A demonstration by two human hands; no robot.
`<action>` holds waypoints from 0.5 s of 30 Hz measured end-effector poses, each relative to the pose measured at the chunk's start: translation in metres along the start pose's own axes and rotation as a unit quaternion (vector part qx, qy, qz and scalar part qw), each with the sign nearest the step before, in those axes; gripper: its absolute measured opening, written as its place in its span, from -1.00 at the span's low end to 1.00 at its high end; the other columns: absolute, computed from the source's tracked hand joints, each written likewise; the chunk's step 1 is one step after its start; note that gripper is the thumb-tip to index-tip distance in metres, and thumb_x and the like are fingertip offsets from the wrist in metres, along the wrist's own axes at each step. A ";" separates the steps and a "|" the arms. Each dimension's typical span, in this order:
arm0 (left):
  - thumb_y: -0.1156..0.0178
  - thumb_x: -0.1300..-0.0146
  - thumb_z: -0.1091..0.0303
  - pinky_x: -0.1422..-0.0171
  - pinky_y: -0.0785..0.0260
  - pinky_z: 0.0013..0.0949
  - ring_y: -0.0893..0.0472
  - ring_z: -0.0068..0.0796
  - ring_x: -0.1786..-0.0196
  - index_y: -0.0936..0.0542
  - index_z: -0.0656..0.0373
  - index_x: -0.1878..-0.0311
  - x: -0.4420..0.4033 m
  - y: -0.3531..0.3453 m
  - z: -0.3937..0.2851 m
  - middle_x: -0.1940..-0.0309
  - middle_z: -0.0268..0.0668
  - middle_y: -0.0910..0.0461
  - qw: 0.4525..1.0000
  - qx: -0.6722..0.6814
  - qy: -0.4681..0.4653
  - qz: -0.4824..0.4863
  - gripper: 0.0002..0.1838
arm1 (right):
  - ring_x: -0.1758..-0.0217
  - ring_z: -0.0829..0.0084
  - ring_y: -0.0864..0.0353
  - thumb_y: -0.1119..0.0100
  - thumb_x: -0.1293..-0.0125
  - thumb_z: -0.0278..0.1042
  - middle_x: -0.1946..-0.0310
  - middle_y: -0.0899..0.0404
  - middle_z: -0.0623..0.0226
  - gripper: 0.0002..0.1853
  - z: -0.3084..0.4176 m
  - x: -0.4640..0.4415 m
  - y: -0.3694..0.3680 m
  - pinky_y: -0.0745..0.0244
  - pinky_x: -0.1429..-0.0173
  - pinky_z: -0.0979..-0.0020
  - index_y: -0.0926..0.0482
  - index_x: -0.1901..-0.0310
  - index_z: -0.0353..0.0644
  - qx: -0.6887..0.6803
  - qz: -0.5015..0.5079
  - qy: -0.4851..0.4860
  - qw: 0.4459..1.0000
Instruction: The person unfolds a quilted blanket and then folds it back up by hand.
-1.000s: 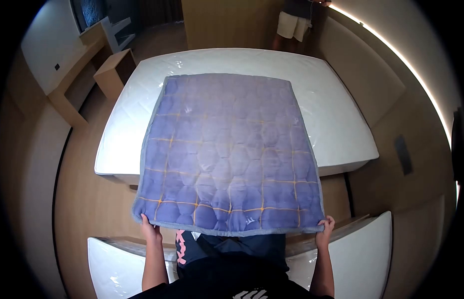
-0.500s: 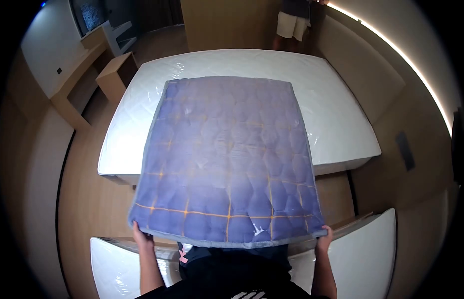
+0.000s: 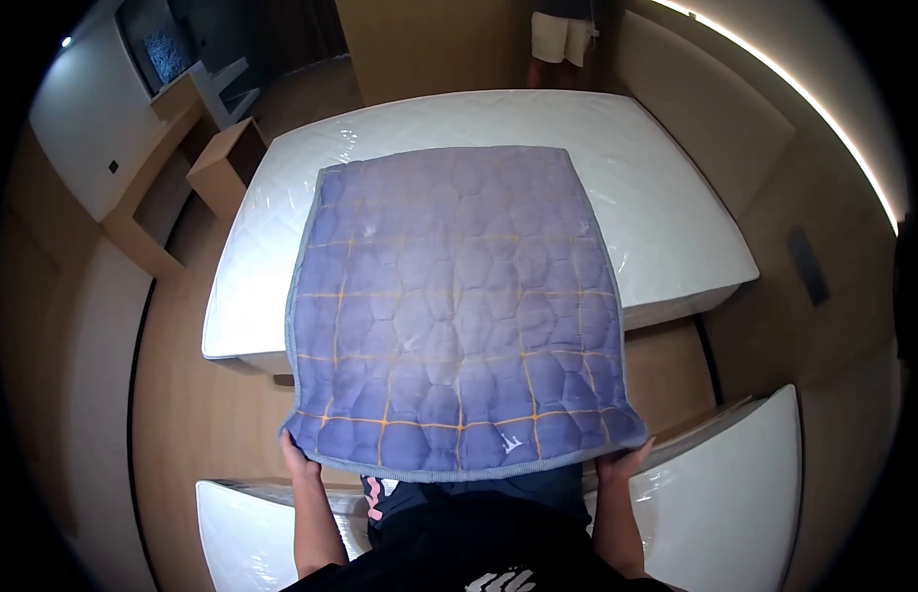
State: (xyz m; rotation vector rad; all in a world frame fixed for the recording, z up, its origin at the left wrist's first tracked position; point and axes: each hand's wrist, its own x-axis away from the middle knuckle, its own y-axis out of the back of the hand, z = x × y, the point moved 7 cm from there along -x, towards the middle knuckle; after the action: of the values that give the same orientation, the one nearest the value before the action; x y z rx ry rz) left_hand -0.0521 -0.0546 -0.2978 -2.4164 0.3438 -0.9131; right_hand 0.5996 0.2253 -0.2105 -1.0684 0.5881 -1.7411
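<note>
A purple quilted mattress pad [image 3: 454, 326] with orange check lines and grey edging stretches out in front of me in the head view. Its far part lies over or hangs just above the white mattress; I cannot tell which. My left hand [image 3: 300, 461] grips the near left corner. At the near right corner, my right hand [image 3: 624, 463] holds the pad from below, its fingers partly hidden under the cloth. The near edge is held up in front of my body.
The plastic-wrapped white mattress [image 3: 676, 237] is ahead, with a person in light shorts [image 3: 562, 39] standing beyond it. Another wrapped mattress [image 3: 725, 493] lies behind me. A wooden desk [image 3: 143, 227] stands at left, a padded headboard [image 3: 710, 109] at right.
My hands have come slightly closer together, and the pad's near edge is narrower and a little higher in view. The pad's surface looks wavier. The view has shifted slightly.
</note>
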 end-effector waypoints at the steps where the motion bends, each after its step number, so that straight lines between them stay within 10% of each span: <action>1: 0.16 -0.56 -0.05 -0.49 -0.28 -0.01 -0.43 -0.10 -0.41 -0.34 0.18 -0.44 0.000 0.000 -0.002 -0.40 -0.15 -0.41 1.000 -0.009 -0.007 -0.005 -0.41 | -0.35 0.15 -0.44 0.17 -0.44 0.39 -0.32 -0.45 0.21 -0.25 0.002 0.000 -0.009 -0.35 -0.45 0.06 -0.40 -0.34 -0.11 0.014 0.006 0.011 1.000; 9: 0.02 -0.55 0.00 -0.44 -0.35 -0.06 -0.45 -0.12 -0.38 -0.30 0.24 -0.44 0.003 0.034 0.006 -0.38 -0.07 -0.41 0.994 -0.062 -0.073 -0.051 -0.40 | -0.33 0.14 -0.47 0.03 -0.49 0.21 -0.31 -0.45 0.18 -0.34 0.001 -0.020 -0.005 -0.37 -0.44 0.07 -0.36 -0.36 -0.18 0.166 0.013 -0.016 0.986; 12: -0.11 -0.49 0.14 -0.38 -0.41 -0.05 -0.49 -0.08 -0.32 -0.30 0.28 -0.39 0.030 0.047 0.013 -0.29 -0.02 -0.46 0.929 -0.206 -0.161 -0.261 -0.44 | -0.30 0.13 -0.50 -0.10 -0.47 0.07 -0.30 -0.46 0.16 -0.39 -0.002 -0.019 0.006 -0.41 -0.41 0.06 -0.36 -0.36 -0.20 0.191 -0.009 -0.007 0.982; 15: -0.19 -0.44 0.23 -0.34 -0.44 -0.03 -0.53 -0.04 -0.25 -0.28 0.30 -0.35 0.043 0.020 0.027 -0.22 0.00 -0.49 0.978 -0.137 -0.137 -0.075 -0.45 | -0.29 0.12 -0.50 -0.15 -0.46 0.01 -0.29 -0.46 0.15 -0.40 -0.009 -0.027 0.016 -0.43 -0.39 0.05 -0.35 -0.36 -0.20 0.161 -0.044 -0.014 0.986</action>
State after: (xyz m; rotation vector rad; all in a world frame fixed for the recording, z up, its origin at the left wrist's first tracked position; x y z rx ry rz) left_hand -0.0030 -0.0778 -0.3028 -2.8125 0.1958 -0.6122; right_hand 0.6032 0.2424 -0.2381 -0.8990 0.2316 -1.8207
